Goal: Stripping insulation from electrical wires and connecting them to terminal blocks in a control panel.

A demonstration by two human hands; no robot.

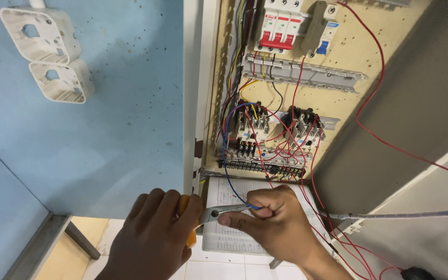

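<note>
Both hands are busy at the bottom edge of the open electrical panel (338, 98): left hand (154, 236) is wrapped fully closed around the orange grips of a pair of pliers (219, 212), and right hand (273, 223) is curled nearly into a fist, pinching the loose end of a blue wire (227, 171) between thumb and forefinger right where the plier tips meet it. That blue wire loops up from the pinch to the left contactor (246, 132) in the lower part of the panel, just above the black terminal strip (263, 167) along the bottom edge. Can't honestly tell if the plier tips are biting the wire or just touching it, the fingers cover that bit. What I'd worry about: squeeze too hard and you nick or snip the copper instead of just the insulation, so it breaks off later in the terminal. Tug too far and the blue wire's other end could pull out of the contactor, since it looks fairly taut. Those red wires (307, 155) hang in a messy bundle just beside the right hand too, easy to snag one with a knuckle. A sheet of paper (224, 243) is propped under the panel behind both hands. And if the breakers (281, 28) at the top edge are on, bare copper near fingers is bad news
</note>
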